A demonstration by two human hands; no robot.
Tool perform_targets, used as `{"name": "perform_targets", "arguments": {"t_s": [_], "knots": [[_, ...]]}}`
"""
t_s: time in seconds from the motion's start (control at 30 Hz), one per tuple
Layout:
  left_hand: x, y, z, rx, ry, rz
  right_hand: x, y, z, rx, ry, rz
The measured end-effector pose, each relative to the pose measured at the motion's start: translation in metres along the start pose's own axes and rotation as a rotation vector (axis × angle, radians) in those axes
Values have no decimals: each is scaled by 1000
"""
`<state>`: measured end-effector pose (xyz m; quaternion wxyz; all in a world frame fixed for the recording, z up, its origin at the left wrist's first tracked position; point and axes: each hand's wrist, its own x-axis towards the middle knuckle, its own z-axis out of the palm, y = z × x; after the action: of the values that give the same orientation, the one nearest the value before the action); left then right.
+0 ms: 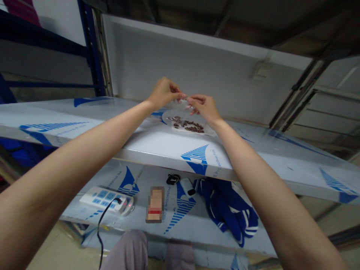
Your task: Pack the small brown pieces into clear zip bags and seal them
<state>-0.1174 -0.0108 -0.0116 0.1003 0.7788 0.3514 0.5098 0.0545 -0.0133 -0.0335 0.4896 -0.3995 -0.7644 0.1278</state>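
Above the upper shelf my left hand (165, 93) and my right hand (206, 108) are close together, fingertips pinched. Between them is a small piece of clear, crinkled plastic (184, 102), like the edge of a thin bag, and both hands grip it. Just below lie many small dark brown pieces (194, 126), too small to name surely. They rest on or inside a flat clear sheet or bag (180, 129); I cannot tell which. My right wrist passes over its right end.
The upper shelf (157, 150) has film with blue print. On the lower shelf (137, 221) are a white power strip (104, 198) with a black cable, a blurred-out box (155, 204), a small black item (172, 179), a white device (188, 187) and blue-white cloth (225, 206). Metal posts (94, 48) stand left.
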Motion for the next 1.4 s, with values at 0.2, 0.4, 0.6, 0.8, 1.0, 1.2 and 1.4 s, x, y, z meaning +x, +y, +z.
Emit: {"name": "perform_targets", "arguments": {"t_s": [0.2,0.4,0.6,0.8,1.0,1.2,1.4], "knots": [[4,-23,-31,287,192,-10,-9,13,-19,-630,4,128],[1,-27,-52,611,212,35,-22,21,-37,-1143,-225,462],[2,-26,-41,758,-485,-209,-25,28,-45,-1184,-313,551],[5,-40,-43,648,-664,-273,-23,21,-46,-1254,-134,374],[2,-25,-23,84,-468,-209,-17,-7,-31,-1038,-81,-109],[-4,-16,-3,-165,-438,-109,-16,-20,-13,-918,-121,-348],[-6,-17,-5,-211,-353,-144,-16,-14,-16,-853,-123,-272]]}}
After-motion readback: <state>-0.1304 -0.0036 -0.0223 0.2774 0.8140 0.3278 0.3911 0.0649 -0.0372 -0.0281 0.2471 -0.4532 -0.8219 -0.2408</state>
